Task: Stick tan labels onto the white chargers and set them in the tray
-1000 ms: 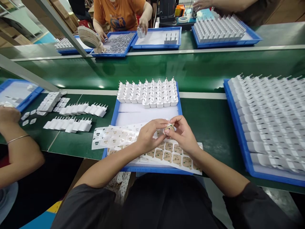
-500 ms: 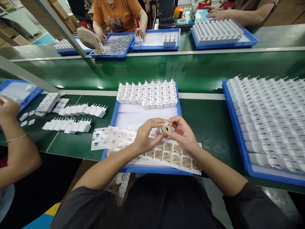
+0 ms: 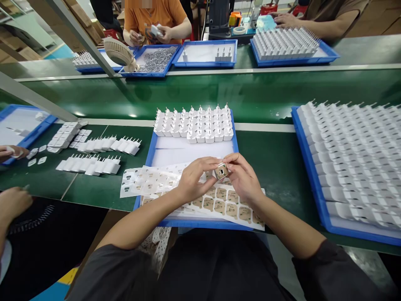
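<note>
Between my two hands is a white plug charger (image 3: pixel 221 172), its end with the port slot turned up toward me and covered by a tan sticker. My left hand (image 3: pixel 196 177) grips it from the left, fingers along its far side. My right hand (image 3: pixel 243 175) pinches it from the right. Under my hands lie sheets of tan stickers (image 3: pixel 219 207) and a whitish perforated sheet (image 3: pixel 147 182), spread over a blue tray (image 3: pixel 150 152). Rows of white plug chargers (image 3: pixel 200 124), pins up, stand at the tray's far end.
A large tray of chargers (image 3: pixel 360 167) stands at the right. Loose chargers (image 3: pixel 90 164) and small white covers (image 3: pixel 64 136) lie at the left, beside a co-worker's hand (image 3: pixel 12 153). Across the green divider (image 3: pixel 188 92) are more trays, a fan (image 3: pixel 119 52) and co-workers.
My right thumb has come off the stickered face, and the charger has tilted and shifted slightly right. The left co-worker's arm has moved down; the one opposite has lifted both hands, holding white pieces.
</note>
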The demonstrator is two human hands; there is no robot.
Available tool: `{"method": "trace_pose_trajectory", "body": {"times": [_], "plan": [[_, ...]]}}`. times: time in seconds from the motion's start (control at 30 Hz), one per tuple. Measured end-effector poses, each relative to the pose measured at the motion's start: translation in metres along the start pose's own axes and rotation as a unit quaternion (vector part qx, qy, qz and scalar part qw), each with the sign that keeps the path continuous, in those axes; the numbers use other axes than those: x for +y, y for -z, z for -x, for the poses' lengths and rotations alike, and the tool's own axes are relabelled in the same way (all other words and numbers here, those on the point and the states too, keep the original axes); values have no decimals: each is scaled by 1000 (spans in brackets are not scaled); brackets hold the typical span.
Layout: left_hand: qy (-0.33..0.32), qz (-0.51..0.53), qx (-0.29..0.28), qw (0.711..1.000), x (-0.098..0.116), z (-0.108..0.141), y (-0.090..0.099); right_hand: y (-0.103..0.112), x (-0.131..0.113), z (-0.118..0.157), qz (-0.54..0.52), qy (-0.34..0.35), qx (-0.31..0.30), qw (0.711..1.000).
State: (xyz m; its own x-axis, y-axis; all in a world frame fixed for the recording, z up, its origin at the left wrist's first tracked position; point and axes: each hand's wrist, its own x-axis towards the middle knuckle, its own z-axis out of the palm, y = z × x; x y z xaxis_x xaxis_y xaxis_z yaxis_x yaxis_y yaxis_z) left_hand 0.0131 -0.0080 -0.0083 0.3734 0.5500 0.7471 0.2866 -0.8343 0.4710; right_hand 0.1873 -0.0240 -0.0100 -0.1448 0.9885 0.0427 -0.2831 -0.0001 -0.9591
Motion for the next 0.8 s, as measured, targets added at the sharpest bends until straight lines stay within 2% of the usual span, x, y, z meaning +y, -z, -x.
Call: {"method": "trace_pose_trajectory", "body": {"times": [0.07,0.17,0.23,0.4,0.47,0.53,0.67,0.8], "plan": [[17,19,1,1000,0,-1,1,3,-4,-1,40,26,-5,999],[22,25,-3,999,1,-2,2,5,-11,0,144,101,6,984],[21,19,-3,1000,1,-2,2,6,-14,1,220,161,25,962],[38,6,-2,999,1,-1,1,10,-14,1,372,301,62,876],[35,10,1,999,1,-1,1,12,-14,0,386,319,54,864],[25,18,5,1000,1,-1,1,12,-17,0,364,293,48,883],[-10,21,19,1000,-2,1,0,8,-20,1,228,164,-1,960],[-65,-29,33,997,-6,2,-1,4,-14,3,104,110,-49,987]]}}
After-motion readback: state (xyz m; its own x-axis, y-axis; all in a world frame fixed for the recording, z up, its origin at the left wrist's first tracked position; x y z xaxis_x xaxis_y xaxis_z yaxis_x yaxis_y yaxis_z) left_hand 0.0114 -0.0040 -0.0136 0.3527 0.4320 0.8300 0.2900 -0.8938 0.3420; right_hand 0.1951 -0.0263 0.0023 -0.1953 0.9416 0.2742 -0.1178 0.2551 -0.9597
